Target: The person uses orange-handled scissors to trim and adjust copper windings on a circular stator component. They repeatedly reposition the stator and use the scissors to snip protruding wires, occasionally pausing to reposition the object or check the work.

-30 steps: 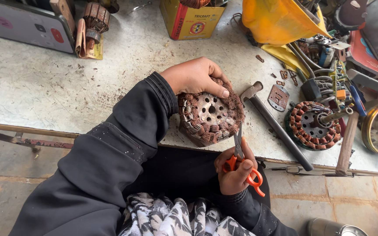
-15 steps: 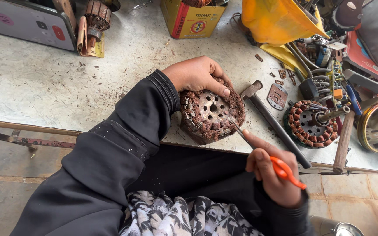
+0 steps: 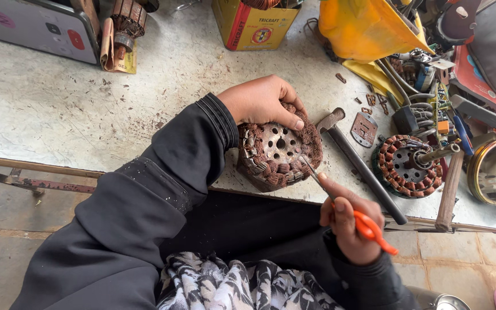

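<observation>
Resting at the near edge of a worn, scratched grey workbench (image 3: 58, 109), a round motor stator (image 3: 279, 152) is steadied by the left hand (image 3: 262, 103), whose fingers are curled over its far rim with the thumb pressed on the copper. The stator is a perforated metal disc ringed by bundles of dull reddish-brown copper winding; on its left side a stretch of bare, silvery slotted teeth is exposed, while the rest of the ring is seen wrapped in wire. Judging from this, the winding work appears partly done, with much of the coil left to deal with.

The right hand (image 3: 348, 229) is closed around the orange handles of a pair of scissors (image 3: 340, 201), whose thin metal blades are pointed into the windings near the disc's right edge, the tip touching the coil.

Just beside the stator a hammer (image 3: 363, 166) with a dark steel shaft is laid diagonally. Further right a second stator (image 3: 406, 166) with brighter copper coils is set among tangled tools. A yellow tin box (image 3: 256, 26) and a yellow cloth (image 3: 363, 28) are placed at the far edge. Black sleeves are worn, dusted with fine grit.
</observation>
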